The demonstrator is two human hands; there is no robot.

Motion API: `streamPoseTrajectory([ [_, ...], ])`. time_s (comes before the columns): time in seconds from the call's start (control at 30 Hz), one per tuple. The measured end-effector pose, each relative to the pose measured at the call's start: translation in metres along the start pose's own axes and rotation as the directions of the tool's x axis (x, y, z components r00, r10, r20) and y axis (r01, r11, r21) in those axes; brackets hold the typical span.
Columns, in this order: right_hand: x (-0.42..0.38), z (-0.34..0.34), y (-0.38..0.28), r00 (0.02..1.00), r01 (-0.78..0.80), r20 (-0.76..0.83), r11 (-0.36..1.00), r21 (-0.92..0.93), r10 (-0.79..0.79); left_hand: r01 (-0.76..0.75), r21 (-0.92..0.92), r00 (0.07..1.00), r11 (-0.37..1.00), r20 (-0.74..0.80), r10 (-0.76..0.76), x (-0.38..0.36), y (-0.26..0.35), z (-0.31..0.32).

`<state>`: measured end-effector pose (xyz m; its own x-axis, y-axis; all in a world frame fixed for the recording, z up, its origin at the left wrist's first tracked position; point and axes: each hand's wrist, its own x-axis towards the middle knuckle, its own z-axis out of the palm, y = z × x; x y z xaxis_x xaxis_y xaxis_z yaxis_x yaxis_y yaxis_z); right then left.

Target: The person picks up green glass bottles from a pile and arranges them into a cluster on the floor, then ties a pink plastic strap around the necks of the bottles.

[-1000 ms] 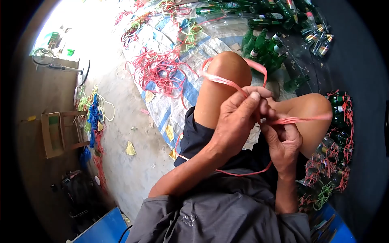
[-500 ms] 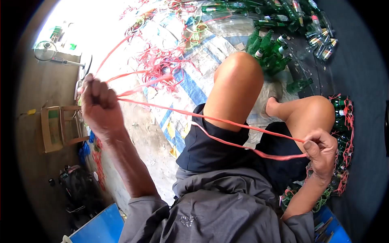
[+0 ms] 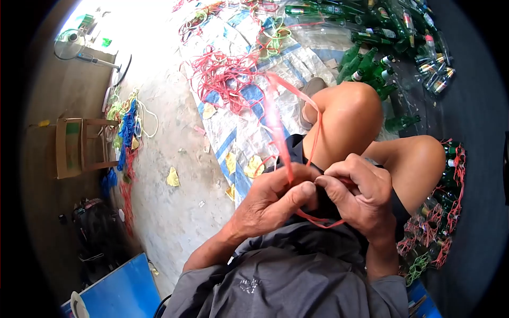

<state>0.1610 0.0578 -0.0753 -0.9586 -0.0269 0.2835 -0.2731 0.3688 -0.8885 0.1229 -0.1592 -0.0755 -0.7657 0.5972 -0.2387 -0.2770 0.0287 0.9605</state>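
Note:
In front of my lap my two hands are close together on a red plastic string (image 3: 281, 130). My left hand (image 3: 273, 204) is closed, with the string pinched between thumb and fingers and a blurred stretch of it rising above. Close beside it, my right hand (image 3: 363, 196) is closed too, thumb against forefinger, on another part of the string. A loop of the string droops below both hands, and another strand runs over my knee. Where the strands meet is hidden by my fingers. A tangled heap of red string (image 3: 225, 79) lies on the sheet beyond.
Green bottles (image 3: 371, 71) stand past my knee, with more lying at the back right. At right, bottles with red string (image 3: 450, 196) sit along a dark surface. A wooden stool (image 3: 98, 148), blue string (image 3: 127, 132), a fan (image 3: 71, 45) and a blue panel (image 3: 119, 289) are at left.
My left hand has come down and right from the far left, and my right hand has moved inward to meet it. The string stretched between them has gone slack and looped.

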Motion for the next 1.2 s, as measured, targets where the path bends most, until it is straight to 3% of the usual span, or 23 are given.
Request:
streamPoseTrajectory([
  [0.07, 0.002, -0.002, 0.006, 0.998, -0.028, 0.060, 0.999, 0.025, 0.026, 0.060, 0.132, 0.997, 0.989, 0.033, -0.065, -0.001, -0.002, -0.011],
  [0.1, 0.001, -0.005, 0.008, 0.991, -0.070, 0.114, 0.996, 0.062, 0.063, 0.004, 0.159, 1.000, 0.987, 0.003, -0.005, -0.001, -0.006, -0.015],
  [0.17, 0.001, -0.012, 0.010, 0.972, -0.188, 0.166, 0.975, 0.122, 0.167, 0.107, 0.005, 0.989, 0.994, -0.099, -0.106, -0.003, 0.000, -0.040],
  [0.23, 0.001, -0.023, 0.005, 0.938, -0.331, 0.169, 0.928, 0.173, 0.303, 0.084, -0.225, 0.950, 0.971, -0.275, -0.145, -0.005, -0.001, -0.073],
  [0.3, 0.001, -0.033, 0.008, 0.947, -0.320, 0.071, 0.924, 0.209, 0.312, -0.046, -0.348, 0.892, 0.936, -0.436, -0.118, -0.009, -0.002, -0.107],
  [0.37, -0.001, -0.048, 0.013, 0.948, -0.319, 0.083, 0.922, 0.218, 0.308, -0.073, -0.306, 0.826, 0.949, -0.552, -0.115, -0.016, 0.002, -0.137],
  [0.47, -0.004, -0.067, 0.014, 0.952, -0.302, 0.096, 0.944, 0.130, 0.291, -0.295, -0.562, 0.881, 0.773, -0.473, -0.007, -0.035, -0.004, -0.204],
  [0.5, -0.005, -0.073, 0.016, 0.955, -0.290, 0.093, 0.953, 0.092, 0.282, -0.367, -0.593, 0.853, 0.717, -0.522, 0.004, -0.041, -0.002, -0.218],
  [0.53, -0.005, -0.076, 0.022, 0.976, -0.216, 0.056, 0.970, 0.110, 0.211, -0.417, -0.528, 0.813, 0.740, -0.580, 0.044, -0.048, -0.001, -0.234],
  [0.6, -0.005, -0.080, 0.022, 0.976, -0.216, 0.034, 0.968, 0.126, 0.213, -0.476, -0.386, 0.708, 0.790, -0.701, 0.084, -0.050, 0.006, -0.233],
  [0.7, -0.003, -0.063, 0.014, 0.971, -0.237, 0.024, 0.961, 0.140, 0.236, -0.455, -0.274, 0.646, 0.847, -0.757, 0.102, -0.040, 0.013, -0.191],
  [0.73, -0.002, -0.054, 0.012, 0.978, -0.202, 0.071, 0.970, 0.138, 0.194, -0.380, -0.144, 0.595, 0.914, -0.795, 0.122, -0.031, 0.015, -0.164],
  [0.77, 0.002, -0.043, 0.010, 0.984, -0.135, 0.135, 0.984, 0.119, 0.119, -0.345, 0.005, 0.665, 0.939, -0.704, 0.248, -0.030, 0.004, -0.153],
  [0.83, 0.007, -0.021, -0.001, 0.966, -0.134, 0.231, 0.988, 0.071, 0.115, -0.268, 0.114, 0.742, 0.957, -0.609, 0.280, -0.019, 0.012, -0.096],
  [0.9, 0.010, 0.002, -0.003, 0.976, -0.024, 0.218, 0.999, 0.043, 0.014, -0.148, 0.080, 0.899, 0.986, -0.404, 0.168, -0.021, 0.009, -0.064],
  [0.93, 0.010, 0.010, 0.000, 0.981, 0.012, 0.194, 0.999, 0.039, -0.019, -0.123, 0.067, 0.931, 0.990, -0.339, 0.139, -0.019, 0.006, -0.050],
  [1.0, 0.012, 0.018, -0.001, 0.986, 0.059, 0.152, 0.998, 0.019, -0.061, -0.068, 0.053, 0.977, 0.996, -0.201, 0.078, -0.016, 0.000, -0.023],
  [1.1, 0.013, 0.020, 0.005, 0.987, 0.108, 0.121, 0.994, -0.024, -0.105, 0.135, -0.079, 0.988, 0.988, -0.066, -0.140, -0.019, -0.015, -0.019],
  [1.2, 0.012, 0.014, 0.011, 0.987, 0.093, 0.138, 0.994, -0.065, -0.083, 0.148, 0.031, 0.988, 0.989, -0.047, -0.146, -0.019, -0.017, -0.024],
])
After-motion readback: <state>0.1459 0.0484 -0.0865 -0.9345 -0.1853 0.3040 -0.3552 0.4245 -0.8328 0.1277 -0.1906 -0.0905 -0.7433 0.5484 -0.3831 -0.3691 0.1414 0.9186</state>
